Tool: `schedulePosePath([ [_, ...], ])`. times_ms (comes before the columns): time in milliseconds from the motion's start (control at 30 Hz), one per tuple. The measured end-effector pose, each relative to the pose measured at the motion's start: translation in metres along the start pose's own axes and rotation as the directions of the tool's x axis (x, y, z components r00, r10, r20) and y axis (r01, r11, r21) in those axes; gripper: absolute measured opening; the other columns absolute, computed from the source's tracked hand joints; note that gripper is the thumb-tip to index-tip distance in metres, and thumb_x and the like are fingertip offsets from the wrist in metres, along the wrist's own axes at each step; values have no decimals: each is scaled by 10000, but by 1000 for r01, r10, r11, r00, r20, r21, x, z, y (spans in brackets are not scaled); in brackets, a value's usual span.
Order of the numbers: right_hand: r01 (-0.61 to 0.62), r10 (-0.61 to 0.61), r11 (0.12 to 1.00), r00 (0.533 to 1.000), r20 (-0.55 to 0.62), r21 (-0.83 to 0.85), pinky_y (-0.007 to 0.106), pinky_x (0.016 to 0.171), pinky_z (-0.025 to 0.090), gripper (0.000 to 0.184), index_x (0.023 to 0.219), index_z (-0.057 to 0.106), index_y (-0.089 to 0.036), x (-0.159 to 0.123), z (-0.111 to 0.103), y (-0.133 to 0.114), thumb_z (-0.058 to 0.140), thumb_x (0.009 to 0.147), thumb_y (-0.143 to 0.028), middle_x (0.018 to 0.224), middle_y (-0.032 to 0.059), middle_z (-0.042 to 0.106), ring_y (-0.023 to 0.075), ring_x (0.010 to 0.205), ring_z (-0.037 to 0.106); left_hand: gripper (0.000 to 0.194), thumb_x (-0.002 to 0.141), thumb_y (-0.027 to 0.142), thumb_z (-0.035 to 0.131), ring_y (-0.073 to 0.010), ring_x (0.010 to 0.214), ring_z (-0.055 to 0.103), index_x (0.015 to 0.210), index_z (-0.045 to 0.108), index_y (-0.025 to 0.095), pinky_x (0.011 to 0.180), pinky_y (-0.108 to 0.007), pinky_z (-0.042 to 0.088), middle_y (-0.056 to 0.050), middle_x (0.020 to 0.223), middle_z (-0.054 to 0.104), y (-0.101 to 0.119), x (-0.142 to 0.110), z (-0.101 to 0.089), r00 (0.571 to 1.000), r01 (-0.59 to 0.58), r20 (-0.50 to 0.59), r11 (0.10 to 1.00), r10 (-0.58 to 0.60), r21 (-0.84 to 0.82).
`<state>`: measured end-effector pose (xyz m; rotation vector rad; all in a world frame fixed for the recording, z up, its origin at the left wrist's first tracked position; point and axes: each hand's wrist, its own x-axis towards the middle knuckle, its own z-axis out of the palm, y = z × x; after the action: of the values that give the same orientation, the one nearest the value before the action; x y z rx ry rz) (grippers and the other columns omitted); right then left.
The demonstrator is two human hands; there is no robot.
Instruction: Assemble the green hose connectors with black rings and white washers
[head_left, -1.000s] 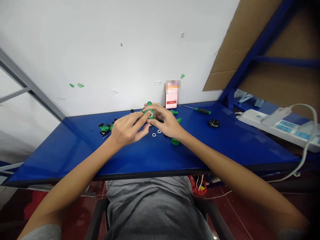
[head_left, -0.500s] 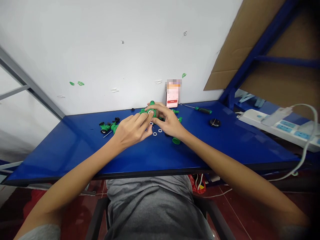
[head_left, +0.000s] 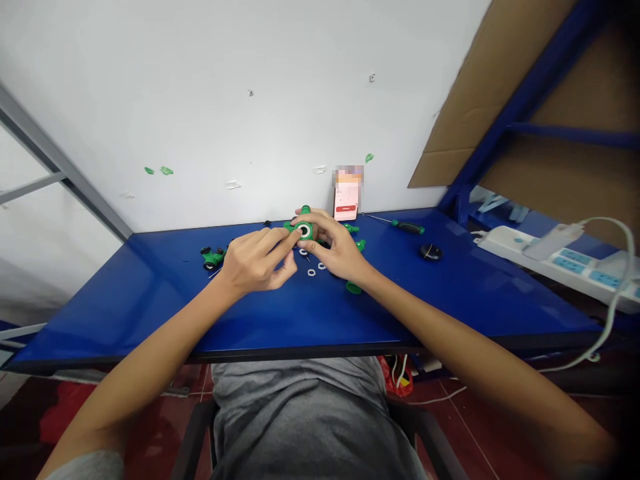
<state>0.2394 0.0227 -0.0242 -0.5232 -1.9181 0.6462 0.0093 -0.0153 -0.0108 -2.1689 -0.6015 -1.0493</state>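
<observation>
My left hand [head_left: 253, 262] and right hand [head_left: 336, 252] pinch a green plastic hose fitting [head_left: 304, 231] between bent fingertips, over the blue workbench [head_left: 125, 313]. White washers [head_left: 311, 272] lie just nearer me than the fitting; a green-handled screwdriver [head_left: 409, 228] lies well right of it.

Green fitting [head_left: 304, 231], white centre ring

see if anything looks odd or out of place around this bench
Green scraps are stuck on the white wall above the blue table. They look odd there, matching the green plastic fitting between the left hand and right hand.
</observation>
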Motion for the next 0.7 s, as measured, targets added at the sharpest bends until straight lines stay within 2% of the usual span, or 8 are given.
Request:
schedulePosePath([
  [67, 5, -5, 1000, 1000, -22, 7, 501, 926, 625, 351, 1268, 725, -351, 0, 1, 0, 748, 1001, -577, 1321, 89, 650, 258, 946, 655, 467, 941, 206, 637, -213, 781, 756, 1403, 704, 230, 661, -345, 574, -90, 1037, 801, 5, 2, 0, 1000, 26, -3, 999, -26, 22],
  [233, -4, 5, 1000, 998, -65, 14, 478, 886, 626, 322, 1274, 710, -349, 1, 1, 1, 758, 1006, -520, 1343, 78, 651, 221, 864, 621, 489, 972, 224, 611, -227, 815, 752, 1454, 648, 148, 639, -349, 537, -122, 1100, 792, 30, 13, -3, 995, 84, 34, 987, -89, 137],
  [333, 1, 0, 1000, 996, -94, 5, 472, 899, 624, 283, 1277, 704, -342, 1, 1, -1, 749, 1014, -435, 1366, 85, 644, 228, 898, 637, 528, 985, 240, 598, -222, 840, 747, 1503, 608, 141, 643, -340, 536, -131, 1163, 780, 39, 16, -4, 982, 153, 93, 979, -166, 134],
  [467, 13, -18, 999, 995, -98, -48, 458, 886, 621, 258, 1269, 712, -330, 1, 0, -5, 740, 1013, -347, 1398, 97, 640, 237, 936, 646, 529, 985, 215, 594, -213, 874, 748, 1512, 600, 165, 676, -321, 548, -117, 1171, 776, 37, 15, -4, 983, 129, 116, 984, -143, 119],
  [600, -1, -3, 999, 996, -84, -50, 464, 882, 633, 252, 1264, 712, -329, 0, 0, -4, 742, 1018, -373, 1385, 93, 651, 233, 922, 653, 516, 981, 176, 571, -196, 834, 743, 1496, 599, 151, 695, -308, 560, -113, 1157, 773, 32, 16, -7, 985, 96, 132, 987, -113, 125],
  [700, 6, -6, 1000, 998, -68, -7, 480, 952, 637, 260, 1257, 714, -314, 0, -2, 0, 744, 1022, -423, 1375, 101, 656, 287, 1104, 693, 498, 995, 172, 548, -183, 812, 741, 1492, 592, 150, 688, -293, 567, -111, 1174, 764, 32, 20, -9, 973, 115, 188, 986, -137, 125],
])
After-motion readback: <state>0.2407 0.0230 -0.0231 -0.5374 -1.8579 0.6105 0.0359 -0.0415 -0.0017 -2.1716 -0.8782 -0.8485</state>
